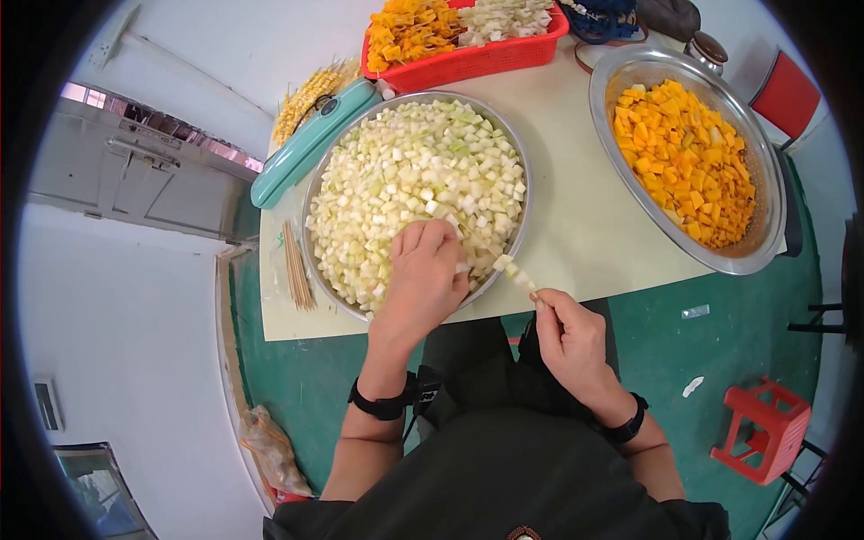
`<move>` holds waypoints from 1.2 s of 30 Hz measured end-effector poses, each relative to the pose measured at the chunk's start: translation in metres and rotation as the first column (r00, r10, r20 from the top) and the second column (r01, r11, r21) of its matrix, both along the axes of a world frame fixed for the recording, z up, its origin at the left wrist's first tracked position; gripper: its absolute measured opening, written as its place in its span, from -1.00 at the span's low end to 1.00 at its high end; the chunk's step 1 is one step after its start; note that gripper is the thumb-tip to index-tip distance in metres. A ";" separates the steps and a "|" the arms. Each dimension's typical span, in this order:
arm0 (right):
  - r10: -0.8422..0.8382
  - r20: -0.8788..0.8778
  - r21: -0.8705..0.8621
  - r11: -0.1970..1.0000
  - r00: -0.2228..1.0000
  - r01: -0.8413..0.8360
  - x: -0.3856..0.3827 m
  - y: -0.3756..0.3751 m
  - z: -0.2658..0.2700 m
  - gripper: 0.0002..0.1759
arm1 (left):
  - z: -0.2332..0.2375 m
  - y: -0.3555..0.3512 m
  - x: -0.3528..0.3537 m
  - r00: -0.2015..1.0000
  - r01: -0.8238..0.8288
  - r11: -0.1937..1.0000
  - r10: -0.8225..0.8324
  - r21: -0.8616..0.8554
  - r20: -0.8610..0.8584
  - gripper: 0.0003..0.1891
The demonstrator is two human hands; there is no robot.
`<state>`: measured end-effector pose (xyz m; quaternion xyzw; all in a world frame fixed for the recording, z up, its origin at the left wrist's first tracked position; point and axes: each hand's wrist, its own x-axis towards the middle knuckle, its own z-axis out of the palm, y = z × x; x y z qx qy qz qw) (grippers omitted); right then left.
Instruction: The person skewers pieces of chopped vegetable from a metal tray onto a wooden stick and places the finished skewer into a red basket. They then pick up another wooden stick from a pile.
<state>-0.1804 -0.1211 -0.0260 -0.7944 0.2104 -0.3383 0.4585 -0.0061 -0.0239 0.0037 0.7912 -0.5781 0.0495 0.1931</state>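
In the head view, a wide metal basin [526,180] is heaped with pale green-white vegetable cubes [405,171]. My left hand [423,274] rests over the basin's near side, fingers curled down among the cubes; a whitish bit shows at its fingertips, but what they grip is mostly hidden. Just beyond the basin's near right rim, my right hand [571,342] pinches a skewer [515,273] threaded with several pale cubes. It points up and left toward the basin. Loose bamboo sticks [295,265] lie left of the basin.
A second metal bowl [605,135] of orange cubes [688,166] stands at the right. Behind are a red basket [468,67] of filled skewers, a teal sealer-like device [310,144] and yellow skewers [310,94]. A red stool [765,430] stands on the green floor.
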 end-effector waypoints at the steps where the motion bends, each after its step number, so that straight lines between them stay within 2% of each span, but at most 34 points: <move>1: 0.003 -0.012 0.004 1.000 1.000 -0.003 0.000 0.000 0.001 -0.94 | 0.002 0.000 0.001 1.000 0.003 1.000 -0.003 0.000 0.001 -0.81; 3: 0.006 -0.023 0.011 1.000 1.000 -0.005 -0.001 0.000 0.001 -0.94 | 0.007 0.004 0.003 0.990 -0.036 0.990 0.017 -0.137 -0.142 -0.78; 4: 0.015 -0.013 0.009 1.000 1.000 -0.015 0.000 0.001 0.001 -0.94 | 0.008 0.005 0.006 0.990 -0.039 0.990 0.020 -0.137 -0.139 -0.78; 6: 0.034 0.007 0.003 0.999 0.999 -0.034 0.002 0.002 0.001 -0.94 | 0.007 0.010 0.012 0.906 -0.205 0.940 0.076 -0.273 -0.417 -0.82; 7: 0.061 0.029 0.003 0.998 0.998 -0.061 0.003 0.003 0.000 -0.93 | 0.003 0.014 0.016 0.908 -0.210 0.938 0.082 -0.277 -0.410 -0.82; 9: 0.091 0.058 -0.002 0.996 0.994 -0.091 0.003 0.005 0.000 -0.93 | -0.003 0.021 0.023 0.687 -0.372 0.860 0.004 -0.348 -0.727 -0.84; 10: 0.111 0.048 -0.005 0.994 0.993 -0.111 0.002 0.005 0.001 -0.92 | -0.003 0.021 0.023 0.691 -0.374 0.858 0.004 -0.352 -0.723 -0.84; 12: 0.132 0.038 -0.010 0.991 0.991 -0.132 0.003 0.006 0.002 -0.92 | -0.001 0.019 0.020 0.452 -0.460 0.766 -0.234 -0.449 -0.861 -0.83; 16: 0.135 0.050 -0.044 0.990 0.990 -0.133 0.005 0.008 0.004 -0.91 | -0.004 0.017 0.022 0.406 -0.522 0.745 -0.210 -0.415 -0.889 -0.79; 18: 0.135 0.052 -0.053 0.990 0.989 -0.133 0.005 0.009 0.005 -0.90 | -0.010 0.020 0.024 0.285 -0.481 0.736 -0.383 -0.477 -0.879 -0.77; 19: 0.134 0.057 -0.058 0.990 0.989 -0.131 0.005 0.009 0.004 -0.90 | -0.010 0.021 0.024 0.285 -0.481 0.735 -0.384 -0.478 -0.878 -0.77; 21: 0.135 0.062 -0.066 0.989 0.989 -0.131 0.005 0.009 0.004 -0.90 | -0.007 0.022 0.023 0.123 -0.500 0.742 -0.450 -0.447 -0.884 -0.77; 22: 0.136 0.060 -0.073 0.989 0.989 -0.131 0.006 0.010 0.005 -0.89 | -0.007 0.022 0.022 0.124 -0.501 0.741 -0.451 -0.448 -0.884 -0.77; 24: 0.138 0.058 -0.080 0.988 0.989 -0.133 0.006 0.010 0.006 -0.89 | -0.007 0.023 0.021 0.016 -0.540 0.729 -0.492 -0.422 -0.870 -0.77; 36: 0.139 0.059 -0.155 0.980 0.988 -0.129 0.004 0.010 0.009 -0.87 | -0.009 0.023 0.016 0.016 -0.589 0.718 -0.448 -0.371 -0.894 -0.79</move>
